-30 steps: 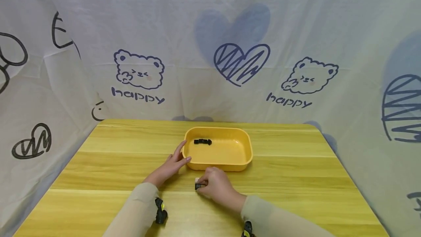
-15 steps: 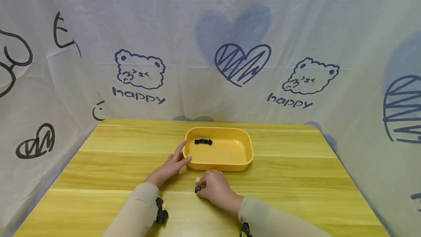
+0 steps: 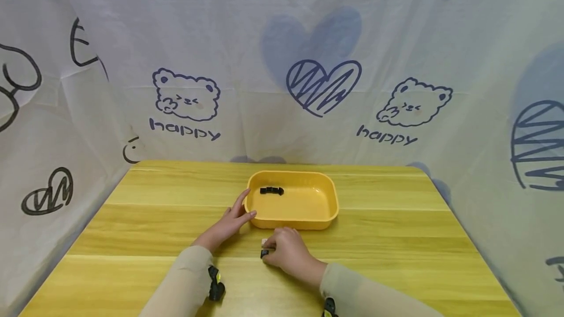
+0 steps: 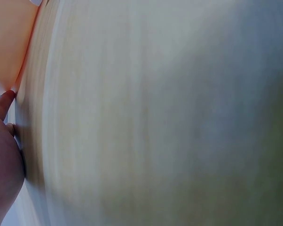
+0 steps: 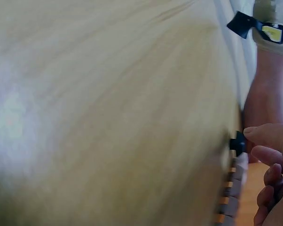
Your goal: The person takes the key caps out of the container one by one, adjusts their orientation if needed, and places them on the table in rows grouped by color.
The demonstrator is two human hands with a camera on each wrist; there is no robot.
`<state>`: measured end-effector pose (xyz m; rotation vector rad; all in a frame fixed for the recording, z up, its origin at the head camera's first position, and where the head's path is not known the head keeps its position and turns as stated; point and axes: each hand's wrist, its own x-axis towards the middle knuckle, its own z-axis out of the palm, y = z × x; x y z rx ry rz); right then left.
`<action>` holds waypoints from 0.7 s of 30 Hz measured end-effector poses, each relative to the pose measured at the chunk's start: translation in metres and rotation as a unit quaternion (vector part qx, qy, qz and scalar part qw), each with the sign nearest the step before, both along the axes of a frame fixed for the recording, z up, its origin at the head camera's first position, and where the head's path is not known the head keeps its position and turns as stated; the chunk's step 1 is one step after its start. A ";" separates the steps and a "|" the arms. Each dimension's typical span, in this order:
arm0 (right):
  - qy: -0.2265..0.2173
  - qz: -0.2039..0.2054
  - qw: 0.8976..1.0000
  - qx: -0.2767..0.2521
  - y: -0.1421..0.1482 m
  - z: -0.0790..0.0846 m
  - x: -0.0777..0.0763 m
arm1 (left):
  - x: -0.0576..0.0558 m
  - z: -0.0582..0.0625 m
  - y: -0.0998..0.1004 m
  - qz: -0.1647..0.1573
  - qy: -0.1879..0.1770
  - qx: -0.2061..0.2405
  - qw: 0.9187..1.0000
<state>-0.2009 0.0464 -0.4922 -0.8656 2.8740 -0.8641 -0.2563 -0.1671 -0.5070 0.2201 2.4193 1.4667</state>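
Observation:
My left hand (image 3: 224, 226) rests at the left end of a yellow plastic tray (image 3: 328, 216), fingers and thumb extended along its rim. In the left wrist view, a finger of that hand (image 4: 3, 155) touches the tray's wall (image 4: 12, 42). In front of the tray, my right hand (image 3: 288, 251) pinches a small black piece (image 3: 264, 254) at the table top. Just beyond it lies a small whitish piece (image 3: 264, 241), partly behind the fingers. The right wrist view shows the black piece (image 5: 237, 143) at the thumb tip, beside a row of greyish blocks (image 5: 231, 197).
A short black segmented strip (image 3: 271, 191) lies in the tray's back left part. The tray stands on a wood-grain table (image 3: 396, 248). Behind and beside the table hangs a white cloth (image 3: 260, 111) printed with hearts and bears.
My right hand has shifted slightly toward me with the black piece, widening the gap to the whitish piece. The left hand and tray stay in place.

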 end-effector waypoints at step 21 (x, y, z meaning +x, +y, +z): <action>-0.040 -0.032 0.985 -0.162 0.033 0.043 -0.027 | -0.002 -0.004 0.004 0.006 -0.011 0.009 1.000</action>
